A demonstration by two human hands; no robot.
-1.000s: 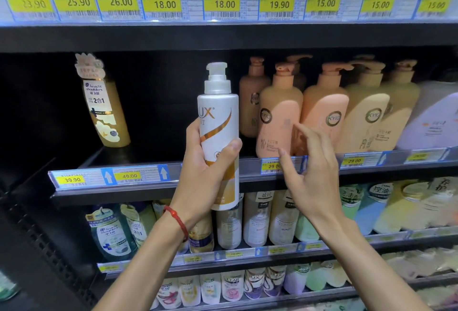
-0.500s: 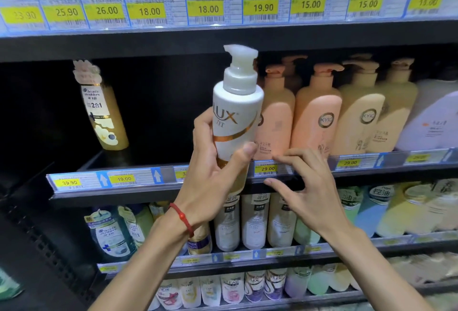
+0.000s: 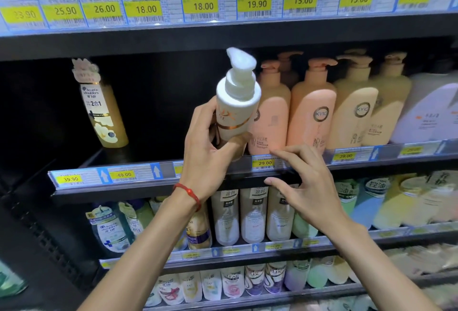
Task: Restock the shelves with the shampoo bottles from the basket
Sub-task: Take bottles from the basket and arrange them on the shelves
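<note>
My left hand (image 3: 210, 152) grips a white Lux pump bottle (image 3: 235, 110) with a gold swirl. The bottle tilts top-forward over the front rail of the middle shelf (image 3: 138, 174), just left of a row of peach pump bottles (image 3: 270, 117). My right hand (image 3: 302, 182) holds nothing; its fingers are spread and rest on the shelf rail by the 29.00 tag, to the right of the bottle. The basket is out of view.
A lone yellow Head & Shoulders bottle (image 3: 104, 112) stands at the left of the middle shelf, with dark open space between it and the peach bottles. Cream and lilac bottles (image 3: 431, 112) fill the right. Shelves above and below are packed with products.
My left hand has carried the Lux bottle up and right, tipping it toward the shelf beside the peach bottles. My right hand has dropped from the bottle's side onto the shelf rail.
</note>
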